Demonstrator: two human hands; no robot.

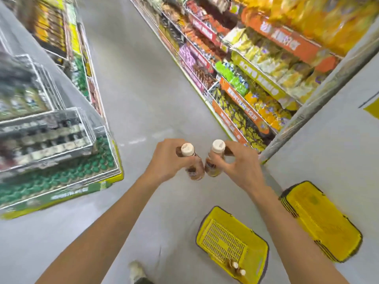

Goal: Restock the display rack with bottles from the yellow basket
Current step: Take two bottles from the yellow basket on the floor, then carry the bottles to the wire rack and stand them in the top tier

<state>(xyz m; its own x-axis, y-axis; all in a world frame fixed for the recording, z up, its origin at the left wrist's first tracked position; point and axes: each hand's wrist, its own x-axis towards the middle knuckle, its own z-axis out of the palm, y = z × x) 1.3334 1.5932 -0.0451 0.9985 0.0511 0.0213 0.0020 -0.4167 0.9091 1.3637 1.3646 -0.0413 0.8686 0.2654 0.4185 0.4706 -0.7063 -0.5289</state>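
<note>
My left hand [168, 160] grips a brown bottle with a white cap [189, 158], held upright in front of me. My right hand [238, 162] grips a second brown bottle with a white cap [214, 158] right beside the first, their lower ends nearly touching. A yellow basket [231, 242] sits on the floor at the lower right, with two white-capped bottles [238, 268] lying in its near corner. The wire display rack [49, 130] with rows of bottles stands to my left, blurred by motion.
A stack of upturned yellow baskets [322, 220] lies on the floor right of the open one. Snack shelves [246, 78] line the right side of the aisle. A grey floor [133, 89] runs ahead between the shelves. A shoe [136, 271] shows at the bottom.
</note>
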